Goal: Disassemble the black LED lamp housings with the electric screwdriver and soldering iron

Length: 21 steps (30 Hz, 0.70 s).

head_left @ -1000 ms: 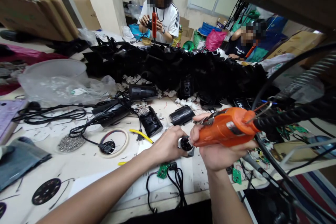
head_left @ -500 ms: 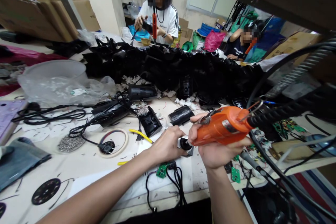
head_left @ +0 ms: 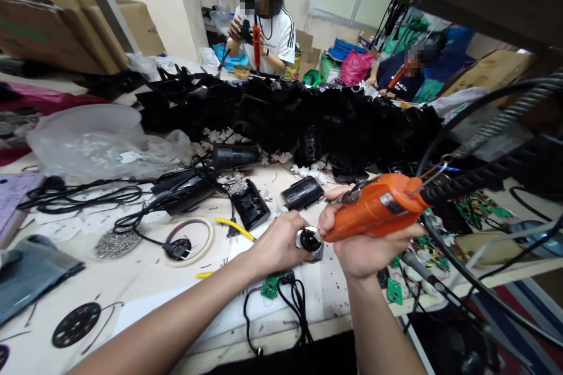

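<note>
My right hand (head_left: 358, 246) is wrapped round an orange electric screwdriver (head_left: 373, 208), which lies nearly level with its nose pointing left. In my left hand (head_left: 284, 240) is a small round black part with a pale rim (head_left: 310, 238), held between fingers and thumb low over the table. The screwdriver's tip meets or nearly meets this part; my fingers hide the exact contact. Just below my left hand a green circuit board (head_left: 270, 286) lies beside a coiled black cable (head_left: 299, 304). Yellow-handled pliers (head_left: 235, 227) lie partly under my left forearm.
Black plastic housings (head_left: 302, 193) and a large black heap (head_left: 281, 105) fill the table beyond my hands. A roll of tape (head_left: 206, 240), a pile of screws (head_left: 116, 242) and a clear tub (head_left: 88, 129) stand left. Cables (head_left: 453, 258) hang at the right. Two people sit opposite.
The screwdriver and my right hand have shifted slightly right, and the round part's open face shows more. Across the table, one person has raised a black part; the other has lowered an arm.
</note>
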Motion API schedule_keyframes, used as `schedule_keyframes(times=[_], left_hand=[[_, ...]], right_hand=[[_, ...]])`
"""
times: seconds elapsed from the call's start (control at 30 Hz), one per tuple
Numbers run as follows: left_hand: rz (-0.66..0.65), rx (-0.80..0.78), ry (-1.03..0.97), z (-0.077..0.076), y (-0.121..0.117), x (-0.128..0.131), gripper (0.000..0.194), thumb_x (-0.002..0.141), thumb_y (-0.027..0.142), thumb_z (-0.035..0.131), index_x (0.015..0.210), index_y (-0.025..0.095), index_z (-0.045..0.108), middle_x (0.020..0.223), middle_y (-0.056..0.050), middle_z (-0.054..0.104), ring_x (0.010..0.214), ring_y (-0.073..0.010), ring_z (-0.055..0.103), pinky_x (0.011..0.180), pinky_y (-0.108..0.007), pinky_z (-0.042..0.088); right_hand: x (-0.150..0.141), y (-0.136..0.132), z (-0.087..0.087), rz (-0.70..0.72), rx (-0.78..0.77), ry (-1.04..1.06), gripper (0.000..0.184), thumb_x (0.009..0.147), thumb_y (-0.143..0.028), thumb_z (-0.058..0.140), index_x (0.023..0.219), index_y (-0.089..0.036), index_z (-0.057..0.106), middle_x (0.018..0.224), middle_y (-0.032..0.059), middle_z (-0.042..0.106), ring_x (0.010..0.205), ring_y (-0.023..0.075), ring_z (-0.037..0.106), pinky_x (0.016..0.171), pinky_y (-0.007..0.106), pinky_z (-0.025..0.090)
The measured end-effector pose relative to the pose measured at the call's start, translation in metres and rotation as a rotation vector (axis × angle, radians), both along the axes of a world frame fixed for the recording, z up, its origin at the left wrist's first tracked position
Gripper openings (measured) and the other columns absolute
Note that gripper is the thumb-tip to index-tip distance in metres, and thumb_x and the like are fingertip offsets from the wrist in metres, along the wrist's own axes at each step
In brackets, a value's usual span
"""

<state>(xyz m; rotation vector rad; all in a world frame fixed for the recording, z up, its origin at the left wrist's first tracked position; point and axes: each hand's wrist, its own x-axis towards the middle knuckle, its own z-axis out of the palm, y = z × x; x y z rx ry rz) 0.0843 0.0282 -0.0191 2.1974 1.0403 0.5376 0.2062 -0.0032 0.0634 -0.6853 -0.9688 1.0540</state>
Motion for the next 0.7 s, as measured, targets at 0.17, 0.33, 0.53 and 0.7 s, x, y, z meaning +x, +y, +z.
schedule_keyframes(times=[0.17,0.33,0.53,0.7], left_hand=[[-0.008,0.016,-0.005,-0.001,-0.002,0.001,0.026,0.066,0.03,0.077,0.087,0.02,0.066,0.089,-0.004,0.062,0.086,-0.0228,0.059,0.076,-0.032,0.047],[-0.048,-0.022,-0.014,0.007,0.0,-0.011,0.058,0.061,0.035,0.082,0.113,0.019,0.064,0.106,-0.009,0.064,0.101,-0.0278,0.058,0.088,-0.039,0.048],[0.33,-0.226,-0.287,0.019,0.018,-0.059,0.047,0.074,0.04,0.069,0.112,0.014,0.063,0.097,-0.009,0.069,0.084,-0.0208,0.065,0.078,-0.034,0.054],[0.616,-0.123,-0.119,0.02,0.017,-0.102,0.027,0.077,0.043,0.063,0.087,0.018,0.067,0.078,-0.003,0.072,0.074,-0.0201,0.066,0.069,-0.028,0.049]], right_hand=[[-0.003,-0.004,0.007,0.01,0.026,-0.057,0.062,0.069,-0.074,0.046,0.08,-0.019,0.073,0.044,-0.0002,0.057,0.031,0.0171,0.048,0.035,0.033,0.045],[0.012,0.005,-0.003,-0.255,0.082,-0.124,0.073,0.074,-0.078,0.034,0.09,-0.015,0.068,0.051,0.0018,0.059,0.036,0.0159,0.049,0.036,0.029,0.042],[0.055,0.038,-0.047,-0.714,0.051,-0.378,0.074,0.08,-0.08,0.026,0.086,-0.015,0.062,0.062,0.0026,0.061,0.052,0.0169,0.057,0.049,0.029,0.045],[0.082,0.011,-0.068,-0.907,-0.157,-0.702,0.058,0.088,-0.066,0.038,0.091,-0.013,0.062,0.092,0.012,0.064,0.087,0.0241,0.06,0.079,0.04,0.047]])
